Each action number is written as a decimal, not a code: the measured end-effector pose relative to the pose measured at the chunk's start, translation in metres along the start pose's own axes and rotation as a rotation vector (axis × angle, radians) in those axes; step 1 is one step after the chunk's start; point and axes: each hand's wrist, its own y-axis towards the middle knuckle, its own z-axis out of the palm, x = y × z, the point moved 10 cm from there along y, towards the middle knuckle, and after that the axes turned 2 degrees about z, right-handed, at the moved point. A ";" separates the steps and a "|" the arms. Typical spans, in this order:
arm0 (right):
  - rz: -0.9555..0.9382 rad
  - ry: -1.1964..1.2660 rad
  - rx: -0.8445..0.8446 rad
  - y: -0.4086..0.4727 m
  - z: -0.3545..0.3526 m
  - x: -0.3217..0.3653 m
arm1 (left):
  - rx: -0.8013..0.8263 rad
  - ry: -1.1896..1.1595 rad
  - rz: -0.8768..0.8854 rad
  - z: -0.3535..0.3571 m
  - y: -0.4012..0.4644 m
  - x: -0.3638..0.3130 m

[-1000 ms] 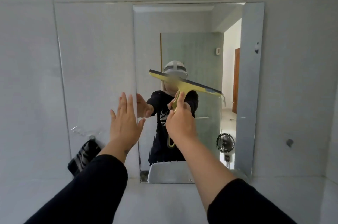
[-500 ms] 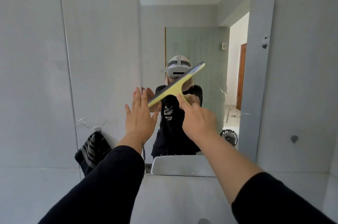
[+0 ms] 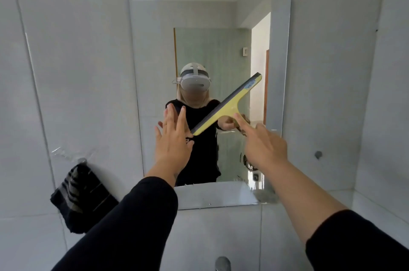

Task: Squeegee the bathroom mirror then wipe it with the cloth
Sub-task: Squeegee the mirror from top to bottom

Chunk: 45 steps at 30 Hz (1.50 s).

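A head-worn camera looks forward at a rectangular mirror (image 3: 155, 49) fixed to a wall of pale grey tiles (image 3: 77, 71); two arms in black sleeves reach up toward the glass.

The right hand (image 3: 264, 148) grips a yellow squeegee (image 3: 226, 104) by its handle, the fingers curled closed around it and the forefinger stretched out along the handle toward the blade; the handle itself is mostly hidden by the hand. The blade runs diagonally across the middle of the mirror, its upper end high and to the right, its lower end low and to the left, with a dark rubber strip along its upper edge; whether the rubber touches the glass cannot be told.

The left hand (image 3: 172, 140) is open and flat, fingers spread and pointing up, holding nothing; it sits in front of the lower middle of the mirror, and the lower tip of the squeegee lies just beside its fingers, up and to the right of the palm.

A dark striped cloth (image 3: 81, 195) hangs from a hook (image 3: 82, 160) on the wall, left of the mirror and below its lower corner, well apart from both hands; the top of a metal tap (image 3: 223, 263) shows at the bottom edge.
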 end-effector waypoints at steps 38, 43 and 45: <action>0.248 0.948 0.096 -0.076 0.140 0.088 | -0.082 0.219 -0.049 -0.014 -0.022 0.077; 0.199 0.902 0.087 -0.082 0.142 0.107 | -0.073 0.187 -0.102 -0.017 -0.034 0.097; 0.151 0.813 0.133 -0.090 0.147 0.121 | -0.063 0.170 -0.103 -0.016 -0.039 0.099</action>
